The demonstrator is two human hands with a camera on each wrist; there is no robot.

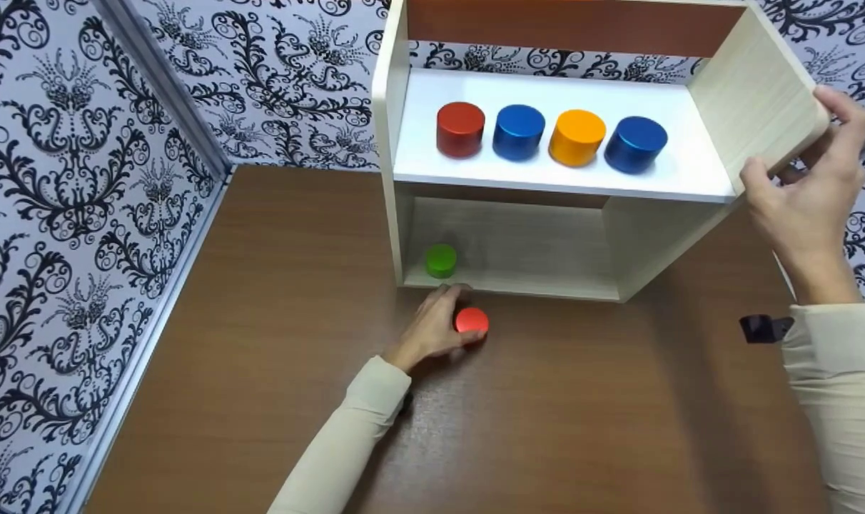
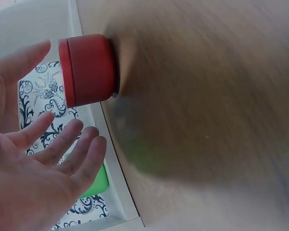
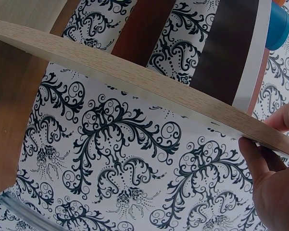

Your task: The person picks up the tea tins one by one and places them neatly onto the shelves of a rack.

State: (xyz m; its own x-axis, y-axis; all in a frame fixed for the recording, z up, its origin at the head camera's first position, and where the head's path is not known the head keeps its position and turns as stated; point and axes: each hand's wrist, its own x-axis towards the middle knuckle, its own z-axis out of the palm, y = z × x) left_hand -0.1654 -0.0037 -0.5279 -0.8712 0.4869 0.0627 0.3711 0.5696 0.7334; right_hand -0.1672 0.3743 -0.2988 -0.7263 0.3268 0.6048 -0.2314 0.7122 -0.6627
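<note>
My left hand (image 1: pixel 434 325) is at a red cylinder (image 1: pixel 472 323) that stands on the table before the shelf. In the left wrist view, the fingers of this hand (image 2: pixel 43 159) are spread and a gap shows between them and the red cylinder (image 2: pixel 89 70). A green cylinder (image 1: pixel 441 260) stands on the shelf's bottom board, just beyond that hand. At the right, my right hand (image 1: pixel 814 193) grips the front edge of the wooden shelf's side panel (image 1: pixel 761 100). Fingers and thumb lie on opposite faces of the panel (image 3: pixel 149 84) in the right wrist view.
On the white upper board (image 1: pixel 547 89) stand a dark red cylinder (image 1: pixel 460 130), a blue one (image 1: pixel 518 133), an orange one (image 1: pixel 577 138) and another blue one (image 1: pixel 636 145). Patterned walls (image 1: pixel 68 143) bound the brown table (image 1: pixel 275 285) at the left and back.
</note>
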